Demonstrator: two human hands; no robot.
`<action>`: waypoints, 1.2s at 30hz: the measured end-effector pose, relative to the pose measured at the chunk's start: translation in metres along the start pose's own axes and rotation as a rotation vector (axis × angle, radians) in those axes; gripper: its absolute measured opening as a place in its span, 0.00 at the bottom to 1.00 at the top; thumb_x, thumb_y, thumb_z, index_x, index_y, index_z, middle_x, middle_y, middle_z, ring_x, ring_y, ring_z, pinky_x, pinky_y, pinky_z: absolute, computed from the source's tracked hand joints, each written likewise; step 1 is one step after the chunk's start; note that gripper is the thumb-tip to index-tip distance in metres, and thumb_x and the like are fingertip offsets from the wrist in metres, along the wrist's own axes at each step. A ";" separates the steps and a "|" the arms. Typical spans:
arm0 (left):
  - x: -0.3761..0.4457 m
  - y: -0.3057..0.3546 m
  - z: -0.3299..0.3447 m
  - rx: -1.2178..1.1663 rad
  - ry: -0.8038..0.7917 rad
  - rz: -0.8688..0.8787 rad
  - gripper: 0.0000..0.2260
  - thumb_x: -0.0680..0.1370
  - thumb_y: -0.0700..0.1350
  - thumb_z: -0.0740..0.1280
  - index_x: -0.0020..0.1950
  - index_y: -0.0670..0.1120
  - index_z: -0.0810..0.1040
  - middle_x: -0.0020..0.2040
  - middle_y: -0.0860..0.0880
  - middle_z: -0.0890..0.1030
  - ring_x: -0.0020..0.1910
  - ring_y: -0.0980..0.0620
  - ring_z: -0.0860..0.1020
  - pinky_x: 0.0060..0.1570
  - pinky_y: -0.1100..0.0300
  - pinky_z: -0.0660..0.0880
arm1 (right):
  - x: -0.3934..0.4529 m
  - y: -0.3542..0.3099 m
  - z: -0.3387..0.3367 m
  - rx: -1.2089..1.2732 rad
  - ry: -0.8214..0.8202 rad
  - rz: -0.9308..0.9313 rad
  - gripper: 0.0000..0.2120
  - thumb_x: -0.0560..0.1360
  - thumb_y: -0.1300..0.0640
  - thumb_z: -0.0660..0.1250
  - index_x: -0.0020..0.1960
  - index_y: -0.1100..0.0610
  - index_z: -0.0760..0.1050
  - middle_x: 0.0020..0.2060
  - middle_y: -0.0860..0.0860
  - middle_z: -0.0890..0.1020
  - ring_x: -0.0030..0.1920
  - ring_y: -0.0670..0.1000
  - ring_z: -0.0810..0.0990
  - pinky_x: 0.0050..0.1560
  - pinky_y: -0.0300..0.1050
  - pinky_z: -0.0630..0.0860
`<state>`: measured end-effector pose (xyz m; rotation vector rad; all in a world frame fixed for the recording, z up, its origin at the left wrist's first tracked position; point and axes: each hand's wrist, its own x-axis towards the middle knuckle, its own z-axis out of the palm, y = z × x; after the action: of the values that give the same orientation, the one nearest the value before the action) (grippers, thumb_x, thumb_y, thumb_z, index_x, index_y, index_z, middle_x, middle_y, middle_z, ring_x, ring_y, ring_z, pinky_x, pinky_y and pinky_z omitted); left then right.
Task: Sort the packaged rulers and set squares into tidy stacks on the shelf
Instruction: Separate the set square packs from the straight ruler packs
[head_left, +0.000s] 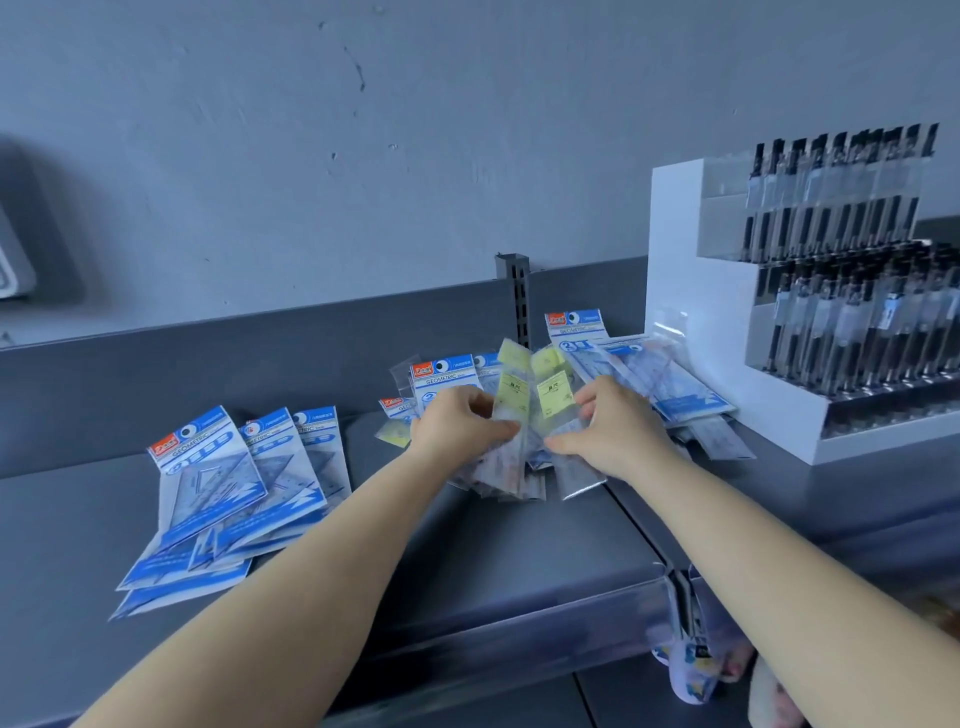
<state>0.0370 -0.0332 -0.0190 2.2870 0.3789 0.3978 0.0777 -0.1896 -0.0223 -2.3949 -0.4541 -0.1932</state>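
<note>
1. Both hands work at the middle of the grey shelf (519, 545). The left hand (457, 426) has its fingers curled round the left edge of a bundle of clear-sleeved rulers (511, 415) with yellow labels; the right hand (618, 431) pinches the right side of the same bundle, thumb in front.
2. The bundle stands nearly upright between the two sets of fingers, its lower ends resting on the shelf.
3. Handling, as a judgement: the packs look light and thin, stiff along their length but cased in glossy film, so they will likely slide against each other and fan out. Taking hold at both long edges and tapping the ends square on the shelf should serve best.
4. Behind the fingers lies a loose heap of blue GEOMETRIC set-square packs (447, 376); more lean just beyond the right fingers (644, 364).
5. Well to the left of the left fingers, a fanned pile of blue set-square packs (223, 499) is not yet squared.
6. Far right of the fingers stands a white pen display (691, 332).
</note>
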 end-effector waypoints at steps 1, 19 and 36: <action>-0.002 0.001 -0.001 -0.078 0.015 0.006 0.06 0.71 0.45 0.72 0.38 0.51 0.76 0.35 0.55 0.77 0.39 0.52 0.75 0.45 0.59 0.73 | 0.001 0.000 0.000 0.074 0.020 -0.007 0.26 0.67 0.51 0.74 0.61 0.58 0.71 0.47 0.49 0.76 0.52 0.52 0.75 0.57 0.49 0.72; -0.060 -0.020 -0.100 -0.724 0.182 -0.116 0.07 0.76 0.34 0.63 0.44 0.44 0.78 0.38 0.47 0.79 0.27 0.53 0.79 0.23 0.65 0.72 | -0.027 -0.084 0.019 0.920 -0.086 -0.029 0.10 0.74 0.66 0.60 0.38 0.54 0.74 0.29 0.50 0.75 0.33 0.51 0.73 0.31 0.39 0.67; -0.135 -0.192 -0.301 -0.673 0.314 -0.177 0.13 0.75 0.28 0.62 0.49 0.46 0.77 0.42 0.47 0.81 0.37 0.49 0.80 0.33 0.58 0.77 | -0.104 -0.311 0.169 0.961 -0.446 -0.135 0.10 0.73 0.71 0.63 0.44 0.56 0.72 0.37 0.51 0.79 0.37 0.50 0.78 0.41 0.45 0.77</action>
<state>-0.2319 0.2353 0.0139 1.5260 0.5087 0.6791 -0.1318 0.1121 0.0110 -1.4418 -0.7118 0.4273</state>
